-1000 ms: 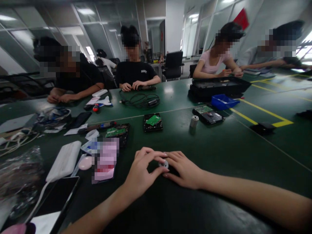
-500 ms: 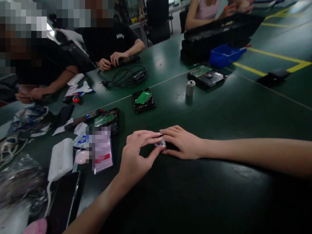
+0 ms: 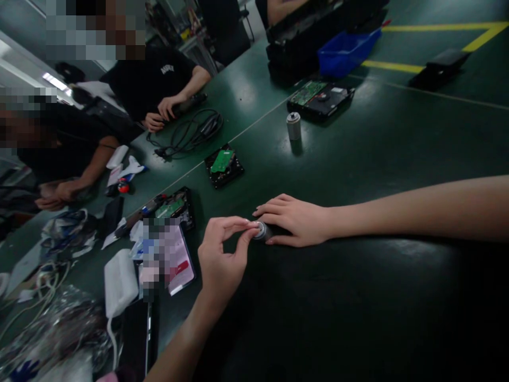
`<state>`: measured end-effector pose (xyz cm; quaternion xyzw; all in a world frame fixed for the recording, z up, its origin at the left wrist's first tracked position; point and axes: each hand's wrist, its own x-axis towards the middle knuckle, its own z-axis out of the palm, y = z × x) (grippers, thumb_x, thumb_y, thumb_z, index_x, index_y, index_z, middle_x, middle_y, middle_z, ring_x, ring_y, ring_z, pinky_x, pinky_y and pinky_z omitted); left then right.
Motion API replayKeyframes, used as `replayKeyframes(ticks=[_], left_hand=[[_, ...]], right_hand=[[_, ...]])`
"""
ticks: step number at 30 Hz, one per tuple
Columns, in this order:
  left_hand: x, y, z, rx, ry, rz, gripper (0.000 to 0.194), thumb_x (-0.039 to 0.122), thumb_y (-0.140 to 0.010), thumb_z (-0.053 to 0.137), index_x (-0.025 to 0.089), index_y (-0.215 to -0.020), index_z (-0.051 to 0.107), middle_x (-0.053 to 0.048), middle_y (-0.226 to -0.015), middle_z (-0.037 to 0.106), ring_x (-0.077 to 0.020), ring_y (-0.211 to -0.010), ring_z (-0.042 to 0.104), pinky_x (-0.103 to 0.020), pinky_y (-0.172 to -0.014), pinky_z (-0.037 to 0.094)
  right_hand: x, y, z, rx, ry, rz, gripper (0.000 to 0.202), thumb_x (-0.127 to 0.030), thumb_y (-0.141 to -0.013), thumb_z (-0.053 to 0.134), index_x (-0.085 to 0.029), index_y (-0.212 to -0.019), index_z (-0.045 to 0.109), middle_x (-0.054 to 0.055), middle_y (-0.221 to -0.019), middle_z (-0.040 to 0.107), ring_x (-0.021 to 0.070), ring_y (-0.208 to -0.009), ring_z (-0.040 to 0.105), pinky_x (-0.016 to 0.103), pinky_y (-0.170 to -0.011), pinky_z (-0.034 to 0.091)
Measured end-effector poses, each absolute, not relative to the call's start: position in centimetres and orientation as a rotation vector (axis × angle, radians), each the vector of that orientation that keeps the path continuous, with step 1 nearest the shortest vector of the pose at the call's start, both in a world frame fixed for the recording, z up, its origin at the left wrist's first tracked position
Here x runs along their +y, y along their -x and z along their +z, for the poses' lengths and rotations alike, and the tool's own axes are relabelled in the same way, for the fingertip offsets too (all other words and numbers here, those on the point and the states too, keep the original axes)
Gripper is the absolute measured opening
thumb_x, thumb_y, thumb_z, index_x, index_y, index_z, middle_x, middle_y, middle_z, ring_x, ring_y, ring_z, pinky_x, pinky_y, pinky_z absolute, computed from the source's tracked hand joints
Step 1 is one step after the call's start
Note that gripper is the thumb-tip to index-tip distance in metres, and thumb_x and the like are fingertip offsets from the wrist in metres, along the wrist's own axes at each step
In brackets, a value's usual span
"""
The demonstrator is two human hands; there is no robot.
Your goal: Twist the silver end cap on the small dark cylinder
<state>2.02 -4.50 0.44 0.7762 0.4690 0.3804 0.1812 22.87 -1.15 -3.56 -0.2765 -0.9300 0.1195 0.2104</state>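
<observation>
A small grey metal cylinder [image 3: 261, 231] is on the green table at the centre, its round end facing me. My left hand [image 3: 222, 254] has thumb and fingertips pinched at the near edge of that end. Partly behind the cylinder, my right hand [image 3: 296, 220] lies low on the table with thumb and fingers apart; whether its thumb touches the cylinder I cannot tell. A similar grey cylinder [image 3: 294, 127] stands upright farther back, apart from both hands.
Opened hard drives [image 3: 225, 165] with green boards lie beyond my hands. A blue bin [image 3: 345, 53] sits by a black case at the back. Left are a pink card [image 3: 181, 260], a white block [image 3: 120, 281] and plastic wrap. Two people work across the table, near a coiled cable [image 3: 194, 132].
My view has turned and tilted. My right hand's fingertips have drawn away from my left fingers, showing more of the cylinder. My left hand stays pinched at it.
</observation>
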Motion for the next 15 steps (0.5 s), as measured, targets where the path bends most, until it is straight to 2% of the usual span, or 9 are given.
replayKeyframes(ticks=[6, 15], left_hand=[[-4.53, -2.45, 0.59, 1.328, -2.223, 1.174, 0.018, 0.011, -0.082, 0.071, 0.02, -0.091, 0.059, 0.002, -0.086, 0.067, -0.0151, -0.084, 0.068, -0.03, -0.082, 0.053], [-4.56, -2.36, -0.02, 1.225, -2.114, 1.246, 0.022, 0.008, -0.083, 0.069, 0.02, -0.087, 0.051, 0.004, -0.084, 0.068, -0.0149, -0.084, 0.068, -0.031, -0.082, 0.05]], right_hand=[[-1.21, -22.79, -3.61, -2.587, 0.785, 0.35, 0.046, -0.043, -0.092, 0.055, -0.013, -0.127, 0.053, 0.013, -0.132, 0.056, 0.0287, -0.123, 0.051, 0.047, -0.102, 0.037], [-1.18, -22.71, -3.7, -2.592, 0.801, 0.426, 0.043, -0.045, -0.093, 0.053, -0.015, -0.125, 0.055, 0.015, -0.134, 0.055, 0.0313, -0.125, 0.049, 0.051, -0.104, 0.036]])
